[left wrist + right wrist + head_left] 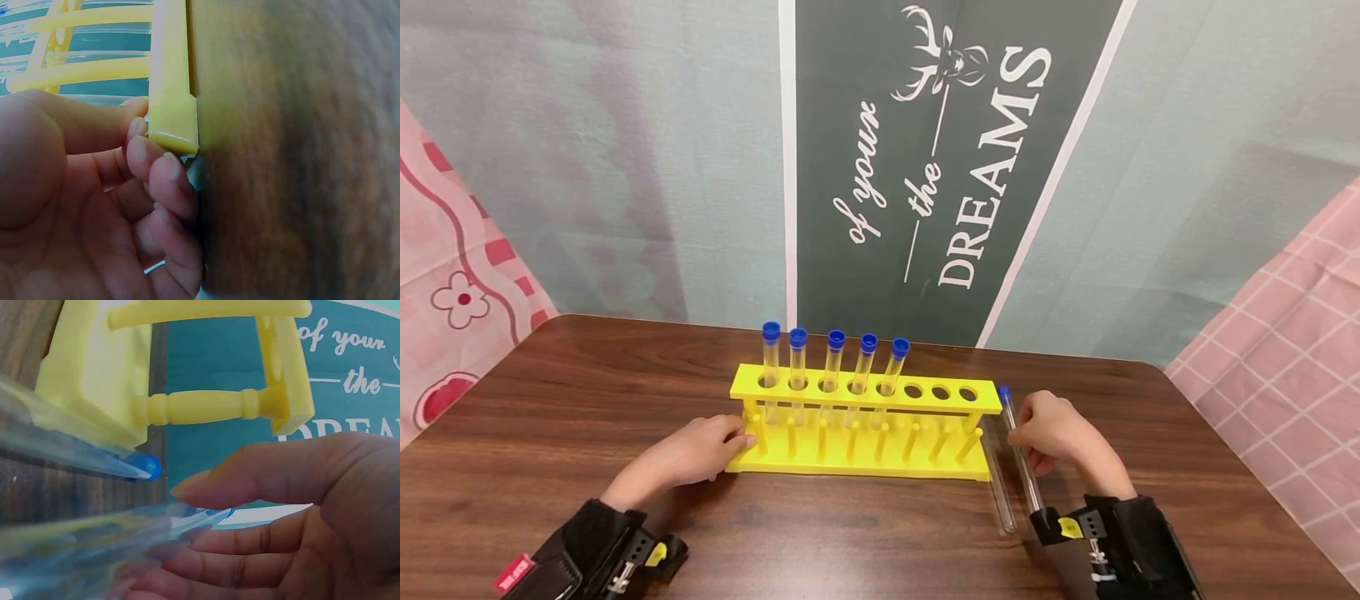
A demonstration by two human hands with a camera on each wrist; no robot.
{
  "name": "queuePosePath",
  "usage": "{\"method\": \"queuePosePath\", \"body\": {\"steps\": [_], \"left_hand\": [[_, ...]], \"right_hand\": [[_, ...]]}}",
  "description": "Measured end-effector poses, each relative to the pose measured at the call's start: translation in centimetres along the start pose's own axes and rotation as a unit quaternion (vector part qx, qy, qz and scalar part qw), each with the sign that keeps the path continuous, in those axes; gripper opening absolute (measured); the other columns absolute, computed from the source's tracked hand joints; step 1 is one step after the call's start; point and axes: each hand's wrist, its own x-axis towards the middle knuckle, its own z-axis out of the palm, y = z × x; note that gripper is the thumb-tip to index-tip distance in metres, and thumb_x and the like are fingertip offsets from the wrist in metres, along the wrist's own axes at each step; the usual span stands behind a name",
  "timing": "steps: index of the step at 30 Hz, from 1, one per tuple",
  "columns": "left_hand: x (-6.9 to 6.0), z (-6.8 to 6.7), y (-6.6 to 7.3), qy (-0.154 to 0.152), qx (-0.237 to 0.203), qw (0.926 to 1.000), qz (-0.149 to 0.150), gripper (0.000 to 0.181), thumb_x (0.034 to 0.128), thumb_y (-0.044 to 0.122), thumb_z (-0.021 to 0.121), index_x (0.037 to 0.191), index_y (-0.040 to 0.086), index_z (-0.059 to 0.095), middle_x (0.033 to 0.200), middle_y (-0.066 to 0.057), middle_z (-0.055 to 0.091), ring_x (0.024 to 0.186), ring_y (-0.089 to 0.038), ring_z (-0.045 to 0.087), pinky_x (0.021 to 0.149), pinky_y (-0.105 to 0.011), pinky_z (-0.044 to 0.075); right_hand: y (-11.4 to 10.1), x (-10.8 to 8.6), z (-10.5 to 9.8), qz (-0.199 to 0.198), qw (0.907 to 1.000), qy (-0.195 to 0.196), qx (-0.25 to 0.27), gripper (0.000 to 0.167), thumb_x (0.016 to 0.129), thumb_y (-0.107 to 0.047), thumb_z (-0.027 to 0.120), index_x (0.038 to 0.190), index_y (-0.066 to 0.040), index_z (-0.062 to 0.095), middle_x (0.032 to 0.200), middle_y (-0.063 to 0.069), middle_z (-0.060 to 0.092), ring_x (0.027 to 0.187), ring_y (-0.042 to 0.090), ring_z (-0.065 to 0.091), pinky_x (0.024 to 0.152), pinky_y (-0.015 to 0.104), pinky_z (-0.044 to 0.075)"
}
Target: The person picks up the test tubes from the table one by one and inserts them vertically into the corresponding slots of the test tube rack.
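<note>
A yellow test tube rack (865, 461) stands on the table, with several blue-capped clear test tubes (835, 358) upright or slightly tilted in its left holes. My left hand (703, 448) grips the left end of the rack's base, thumb on top and fingertips at the edge in the left wrist view. At the rack's right end my right hand (1052, 429) pinches a blue-capped test tube (1027, 479) between thumb and fingers, its cap pointing away from me. Another test tube (1002, 500) lies on the table between that tube and the rack; its cap shows in the right wrist view.
Three holes at the rack's right have no tubes, and a row of yellow pegs (882, 442) runs along its front. The brown wooden table (820, 533) ends at a hanging cloth (730, 208) behind the rack. Pink cloths hang at both sides.
</note>
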Motion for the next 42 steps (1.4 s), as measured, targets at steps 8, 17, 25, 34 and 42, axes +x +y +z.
{"method": "queuePosePath", "body": {"steps": [8,17,25,34,42], "left_hand": [[0.0,0.0,-0.1,0.003,0.002,1.0,0.008,0.022,0.094,0.019,0.052,0.076,0.006,0.048,0.057,-0.002,0.04,0.046,-0.014,0.043,0.046,-0.028,0.036],[0.0,0.0,-0.1,0.003,0.0,0.9999,0.01,0.023,0.0936,0.018,0.052,0.075,0.007,0.047,0.057,-0.002,0.039,0.046,-0.014,0.044,0.046,-0.028,0.037],[-0.1,0.0,-0.1,0.001,-0.003,1.0,0.008,0.022,0.0937,0.018,0.052,0.075,0.007,0.047,0.057,-0.002,0.039,0.046,-0.014,0.044,0.046,-0.028,0.037],[0.0,0.0,0.0,-0.002,-0.003,1.0,0.002,0.022,0.0935,0.018,0.052,0.076,0.007,0.047,0.057,-0.003,0.039,0.046,-0.015,0.043,0.046,-0.027,0.037],[0.0,-0.1,0.0,-0.006,-0.003,1.0,0.002,0.021,0.094,0.018,0.052,0.077,0.006,0.048,0.058,-0.003,0.039,0.047,-0.015,0.043,0.047,-0.028,0.036]], "right_hand": [[-0.6,-0.7,-0.5,-0.016,0.9997,0.017,-0.003,0.013,0.079,-0.002,0.062,0.08,0.003,0.049,0.054,0.009,0.052,0.042,0.017,0.054,0.045,0.031,0.049],[-1.1,-1.5,-1.2,-0.043,0.9985,0.028,0.016,0.011,0.079,-0.001,0.06,0.081,0.004,0.049,0.057,0.01,0.051,0.044,0.017,0.054,0.047,0.032,0.05],[-1.4,-2.2,-2.0,-0.075,0.9963,0.021,0.037,0.014,0.08,-0.001,0.06,0.084,0.004,0.048,0.061,0.01,0.053,0.048,0.019,0.055,0.049,0.035,0.05],[-1.9,-3.0,-2.3,-0.092,0.9946,0.01,0.047,0.02,0.079,-0.003,0.064,0.086,0.002,0.046,0.064,0.008,0.053,0.051,0.019,0.056,0.051,0.035,0.051],[-2.3,-3.6,-2.7,-0.116,0.9911,-0.004,0.066,0.022,0.08,-0.003,0.066,0.086,0.001,0.045,0.065,0.007,0.052,0.053,0.019,0.057,0.052,0.033,0.051]]}}
